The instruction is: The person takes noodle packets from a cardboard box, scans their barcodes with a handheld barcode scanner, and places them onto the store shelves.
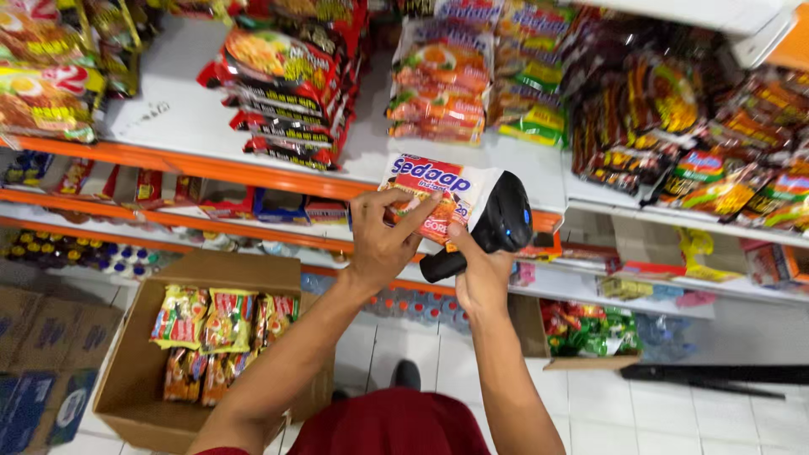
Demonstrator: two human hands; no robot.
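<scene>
**Packet and scanner at the shelf edge**

Shelves (253, 173) of stacked noodle packets fill the wall before you, over a white tiled floor. Your left hand (383, 240) pinches a noodle packet (430, 190) by its lower edge, fingers closed on it, lifted level with the orange shelf lip. Your right hand (482, 274) is wrapped tight around a black scanner (497, 223), just right of the packet, its head overlapping the packet's right edge. An open box (135, 362) of packets sits lower left.
</scene>
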